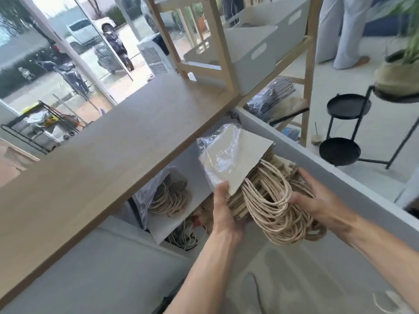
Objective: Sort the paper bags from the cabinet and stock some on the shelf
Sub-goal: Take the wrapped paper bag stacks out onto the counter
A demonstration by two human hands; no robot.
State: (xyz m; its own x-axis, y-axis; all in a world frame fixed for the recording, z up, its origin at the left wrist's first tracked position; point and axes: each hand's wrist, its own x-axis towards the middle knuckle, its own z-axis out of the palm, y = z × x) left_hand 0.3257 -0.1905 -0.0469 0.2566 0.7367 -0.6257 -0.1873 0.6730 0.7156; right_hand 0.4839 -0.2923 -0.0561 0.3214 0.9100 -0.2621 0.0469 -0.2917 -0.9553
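Head view. Both hands hold one bundle [260, 191] of brown paper bags at the open front of the cabinet [197, 159], just under the front edge of the worktop [118, 141]. The bundle is partly sheathed in clear plastic wrap [220, 155]; its twisted-paper handles [272, 205] spill out toward the camera in a thick loop.

Left hand [223, 208]: grip closed on the near left corner of the bundle, thumb on top pinching wrap and the top bag, fingers underneath, hidden. Right hand [315, 196]: grip closed around the right side of the bundle, fingers spread over the bag edges and the handles.

A second bundle [167, 196], also in plastic, lies deeper in the cabinet to the left, apart from the held one. Loose cords [183, 239] lie on the cabinet floor below it. The wooden shelf [229, 48] stands on the worktop's far right corner, holding white bins [251, 57].

Judgement: step in hand is drawing the bundle out of the cabinet for sorting.

To do it well:
- Carry the weight from beneath with both hands; the wrap looks slick and could slide off.
- Keep the handles gathered so they do not snag the cabinet edge or the loose cords.
- Pull level and clear of the worktop's underside before lifting.
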